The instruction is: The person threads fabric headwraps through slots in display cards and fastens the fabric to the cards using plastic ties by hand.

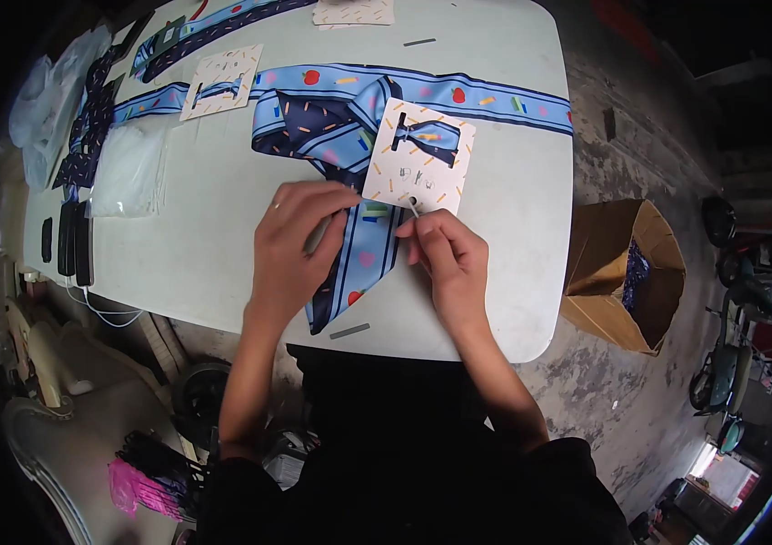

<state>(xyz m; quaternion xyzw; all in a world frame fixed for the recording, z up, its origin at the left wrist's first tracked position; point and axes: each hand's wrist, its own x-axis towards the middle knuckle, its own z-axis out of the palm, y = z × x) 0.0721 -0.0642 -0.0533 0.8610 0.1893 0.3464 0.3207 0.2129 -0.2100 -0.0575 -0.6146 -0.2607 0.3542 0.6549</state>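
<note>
A patterned card (pixel 422 159) with a small ribbon piece in its cut-out lies tilted on a blue and navy printed fabric strip (pixel 363 259). By the card's lower edge, my right hand (pixel 448 259) pinches a thin pale strip or cord near the dark hole. My left hand (pixel 299 232) rests over the fabric, its fingertips at the card's lower left corner; its fingers are curled, and whatever lies between them is hidden. A longer blue strip (pixel 422 88) runs across the table behind the card.
On the white table (pixel 513 227) are another card (pixel 222 82), clear plastic bags (pixel 127 173), dark patterned fabric (pixel 86 150), black oblong items (pixel 83 245) and small grey strips (pixel 350 331). An open brown paper bag (pixel 622 272) stands right of the table.
</note>
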